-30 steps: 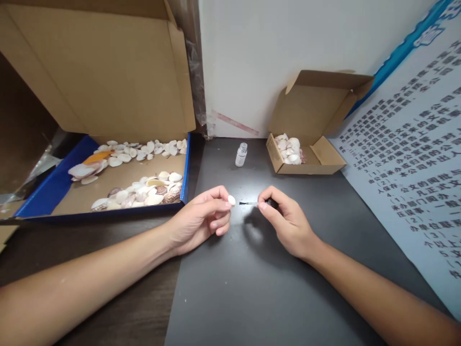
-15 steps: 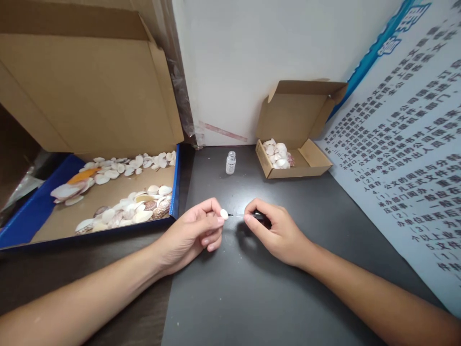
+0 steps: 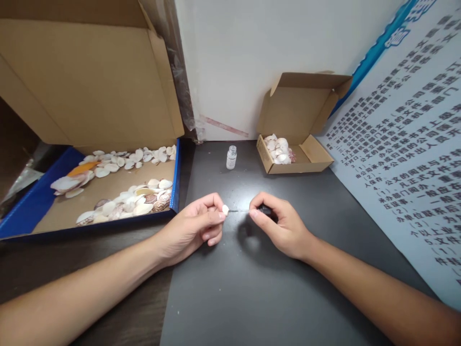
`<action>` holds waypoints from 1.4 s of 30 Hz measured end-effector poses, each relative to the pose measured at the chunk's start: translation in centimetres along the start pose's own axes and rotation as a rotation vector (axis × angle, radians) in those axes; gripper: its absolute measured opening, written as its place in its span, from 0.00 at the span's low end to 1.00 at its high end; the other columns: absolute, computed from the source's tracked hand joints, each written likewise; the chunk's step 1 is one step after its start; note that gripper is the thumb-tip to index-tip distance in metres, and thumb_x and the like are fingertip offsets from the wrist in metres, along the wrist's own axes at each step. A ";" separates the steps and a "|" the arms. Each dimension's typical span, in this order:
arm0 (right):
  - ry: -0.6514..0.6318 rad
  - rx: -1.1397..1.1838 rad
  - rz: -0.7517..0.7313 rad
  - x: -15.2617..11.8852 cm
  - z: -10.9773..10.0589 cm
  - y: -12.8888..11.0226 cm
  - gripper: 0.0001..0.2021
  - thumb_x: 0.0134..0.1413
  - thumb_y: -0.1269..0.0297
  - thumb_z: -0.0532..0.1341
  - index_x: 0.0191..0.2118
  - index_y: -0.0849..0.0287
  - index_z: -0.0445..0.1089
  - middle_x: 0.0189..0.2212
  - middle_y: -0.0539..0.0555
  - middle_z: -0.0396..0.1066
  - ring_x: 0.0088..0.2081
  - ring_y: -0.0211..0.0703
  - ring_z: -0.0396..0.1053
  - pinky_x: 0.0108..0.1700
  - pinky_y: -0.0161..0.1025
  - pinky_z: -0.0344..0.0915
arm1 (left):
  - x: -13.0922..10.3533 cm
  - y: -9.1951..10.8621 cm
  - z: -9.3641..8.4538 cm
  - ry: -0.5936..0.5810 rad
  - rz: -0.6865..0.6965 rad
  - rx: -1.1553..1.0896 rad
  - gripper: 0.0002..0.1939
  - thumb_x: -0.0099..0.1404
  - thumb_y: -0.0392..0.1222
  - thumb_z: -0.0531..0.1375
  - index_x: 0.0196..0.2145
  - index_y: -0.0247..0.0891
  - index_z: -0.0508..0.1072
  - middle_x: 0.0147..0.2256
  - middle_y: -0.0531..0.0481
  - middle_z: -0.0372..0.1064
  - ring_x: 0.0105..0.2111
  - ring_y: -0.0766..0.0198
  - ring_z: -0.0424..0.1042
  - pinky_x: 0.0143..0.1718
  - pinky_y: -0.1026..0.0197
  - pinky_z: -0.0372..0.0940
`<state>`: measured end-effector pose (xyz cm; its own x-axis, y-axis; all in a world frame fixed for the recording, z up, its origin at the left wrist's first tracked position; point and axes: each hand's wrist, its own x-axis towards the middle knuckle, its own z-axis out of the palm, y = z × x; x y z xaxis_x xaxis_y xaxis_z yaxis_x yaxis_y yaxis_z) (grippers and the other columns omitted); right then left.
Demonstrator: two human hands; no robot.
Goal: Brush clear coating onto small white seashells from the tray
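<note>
A small white seashell (image 3: 225, 210) is pinched between the thumb and forefinger of my left hand (image 3: 201, 218). In my right hand (image 3: 279, 221) I grip the black cap (image 3: 267, 211) of a small brush, mostly covered by my fingers. Its thin stem (image 3: 239, 211) points left, and the dark tip meets or nearly meets the shell; whether they touch I cannot tell. Behind my hands stands a small clear bottle (image 3: 231, 158) with a white label and no lid on its neck.
At left, an open blue-sided cardboard box (image 3: 174, 180) holds many seashells in two groups, with an orange piece among them. A smaller open carton (image 3: 298, 168) of shells sits at the back right. A printed sheet (image 3: 406, 182) borders the dark grey mat (image 3: 223, 298).
The shell has turned in my left fingers and shows a narrower side. My right hand has drawn slightly right. The whole view has shifted a little.
</note>
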<state>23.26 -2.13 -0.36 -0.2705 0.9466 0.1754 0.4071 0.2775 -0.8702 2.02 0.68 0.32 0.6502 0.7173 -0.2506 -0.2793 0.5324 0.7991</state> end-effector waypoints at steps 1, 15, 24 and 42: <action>-0.015 -0.003 -0.024 0.0 0.0 0.0 0.08 0.63 0.61 0.56 0.32 0.55 0.64 0.22 0.46 0.62 0.23 0.36 0.58 0.26 0.34 0.57 | 0.0 0.0 0.0 -0.004 -0.001 0.003 0.09 0.63 0.38 0.66 0.30 0.37 0.67 0.18 0.62 0.54 0.17 0.76 0.50 0.21 0.70 0.57; 0.070 -0.116 -0.036 -0.1 0.1 0.0 0.07 0.62 0.63 0.57 0.31 0.56 0.64 0.20 0.45 0.62 0.21 0.35 0.56 0.24 0.34 0.56 | 0.0 -0.3 0.0 -0.007 -0.001 0.034 0.11 0.62 0.39 0.67 0.31 0.37 0.66 0.19 0.63 0.54 0.17 0.76 0.50 0.21 0.70 0.56; 0.043 -0.120 -0.084 0.0 0.2 0.0 0.07 0.62 0.63 0.58 0.32 0.56 0.66 0.21 0.46 0.62 0.21 0.34 0.57 0.24 0.33 0.56 | 0.1 -0.3 -0.4 -0.035 0.001 0.050 0.10 0.63 0.38 0.66 0.31 0.37 0.66 0.19 0.63 0.55 0.17 0.76 0.51 0.22 0.70 0.57; 0.140 -0.251 -0.350 -0.2 0.3 -0.2 0.05 0.59 0.71 0.59 0.31 0.58 0.67 0.22 0.46 0.66 0.20 0.32 0.57 0.24 0.31 0.57 | -0.1 -0.3 -0.2 -0.035 0.001 0.095 0.10 0.63 0.37 0.64 0.31 0.38 0.64 0.20 0.62 0.53 0.19 0.75 0.50 0.22 0.69 0.57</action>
<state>22.95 -2.45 -0.35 -0.3162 0.7970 0.5146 0.5156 0.5997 -0.6120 1.90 0.54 -0.06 0.6746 0.7009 -0.2317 -0.2131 0.4854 0.8479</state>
